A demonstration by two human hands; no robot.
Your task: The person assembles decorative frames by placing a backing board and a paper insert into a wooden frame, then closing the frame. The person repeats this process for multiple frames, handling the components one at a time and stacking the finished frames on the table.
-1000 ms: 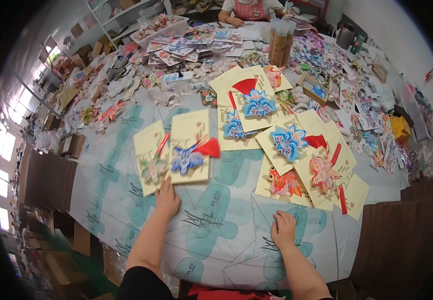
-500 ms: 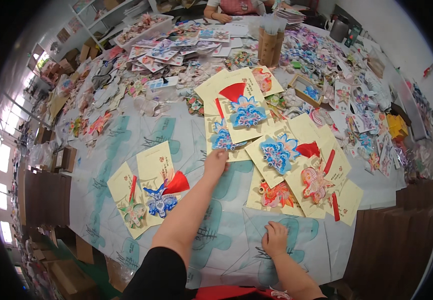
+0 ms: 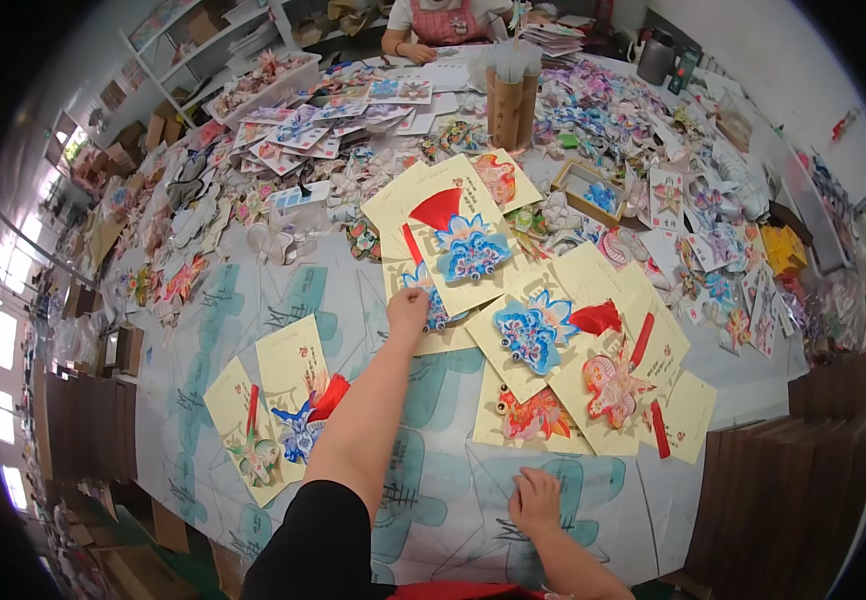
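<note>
My left hand reaches far over the table, fingers closed on the left edge of a blue fish-shaped ornament. That ornament lies on a pale yellow card, partly covered by another card bearing a blue fish ornament with a red tassel. To the right, overlapping cards carry a blue fish, a pink one and a red one. My right hand rests on the table covering below them, fingers loosely spread and holding nothing. My left forearm partly hides a dark blue ornament.
A card with a green ornament lies at the left. Farther back are heaped loose cutouts, a stack of printed cards, brown tubes and a small wooden box. Another person sits across the table.
My left hand has moved farther up over the partly covered blue fish ornament. My right hand stays on the table. The whole view has shifted slightly.
</note>
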